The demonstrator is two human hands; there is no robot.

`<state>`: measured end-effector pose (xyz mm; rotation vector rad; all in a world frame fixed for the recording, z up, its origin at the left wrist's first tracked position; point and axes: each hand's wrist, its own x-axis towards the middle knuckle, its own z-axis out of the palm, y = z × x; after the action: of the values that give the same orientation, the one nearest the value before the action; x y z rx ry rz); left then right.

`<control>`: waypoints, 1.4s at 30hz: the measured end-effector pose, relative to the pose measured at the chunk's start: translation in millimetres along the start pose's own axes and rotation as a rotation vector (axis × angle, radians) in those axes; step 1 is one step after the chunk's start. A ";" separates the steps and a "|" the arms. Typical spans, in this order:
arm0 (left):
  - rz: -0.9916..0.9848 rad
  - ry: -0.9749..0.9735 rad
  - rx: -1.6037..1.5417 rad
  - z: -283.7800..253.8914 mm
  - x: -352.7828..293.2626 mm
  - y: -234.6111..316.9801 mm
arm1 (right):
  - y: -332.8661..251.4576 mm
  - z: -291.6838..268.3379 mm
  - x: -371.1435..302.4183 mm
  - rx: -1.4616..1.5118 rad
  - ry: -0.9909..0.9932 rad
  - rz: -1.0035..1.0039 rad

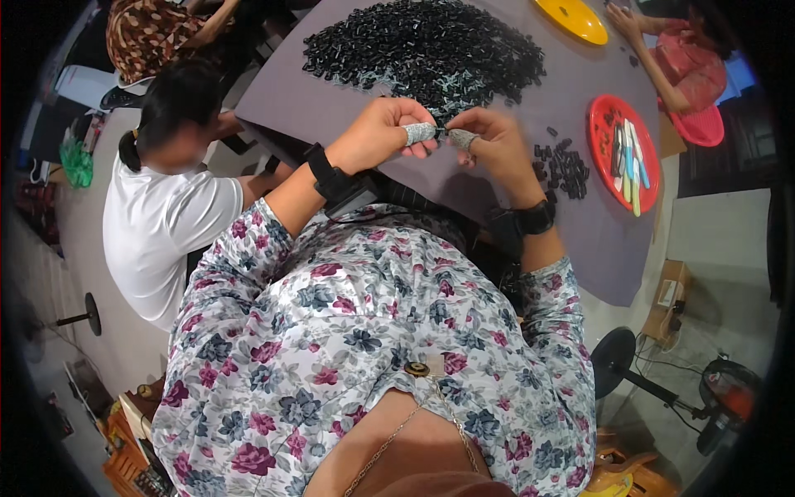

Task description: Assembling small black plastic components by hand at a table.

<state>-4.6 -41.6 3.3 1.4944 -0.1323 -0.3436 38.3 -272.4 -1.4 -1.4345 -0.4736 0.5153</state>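
Observation:
Near the table's front edge, my left hand [389, 132] and my right hand [497, 149] meet with fingertips pinched. Between them sits a small dark piece [440, 130], too small to make out in detail. Each thumb wears a whitish-grey wrap. Just beyond my hands spreads a large heap of small black pieces [422, 50], with greyish-clear bits along its near side. A smaller group of black pieces [565, 170] lies to the right of my right hand.
On the grey-purple tabletop [613, 248], a red plate [598, 124] at right holds several slim-handled tools [633, 166] and dark bits. A yellow plate [592, 26] stands at the far edge. A person in white [174, 224] sits left; another in red [691, 70] sits far right.

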 end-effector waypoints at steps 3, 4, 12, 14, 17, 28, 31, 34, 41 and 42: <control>0.016 -0.017 -0.003 -0.3 0.3 -2.6 | 2.1 2.1 0.7 0.012 0.007 -0.014; 0.021 -0.027 -0.004 -1.4 0.5 -3.7 | 1.9 2.0 0.4 0.004 0.008 -0.010; 0.008 -0.026 0.032 -0.2 0.7 -0.5 | 1.3 1.0 -2.8 -0.009 0.059 -0.027; 0.007 -0.020 0.050 1.2 -0.9 2.0 | 0.6 1.1 -2.3 -0.038 0.038 -0.031; 0.007 -0.029 0.008 -0.7 0.1 -2.2 | -1.0 2.3 -2.0 -0.061 0.032 -0.025; -0.004 -0.023 0.008 -1.4 0.2 0.6 | 0.6 0.9 -3.2 -0.083 0.023 -0.063; 0.004 -0.025 0.017 -1.9 -0.2 1.0 | 3.5 0.1 -3.2 -0.039 0.016 -0.076; 0.009 -0.040 0.008 -0.7 -0.7 1.7 | 1.3 3.0 -4.8 0.008 0.021 -0.038; -0.012 -0.017 0.046 2.1 -3.0 10.3 | 5.7 -1.0 -5.7 0.029 0.010 0.019; -0.013 -0.014 0.054 1.9 -2.9 9.8 | 6.4 -1.8 -6.2 0.053 0.014 0.018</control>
<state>-6.5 -42.2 13.5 1.5472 -0.1441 -0.3635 34.1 -277.1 -8.0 -1.3917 -0.4332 0.5285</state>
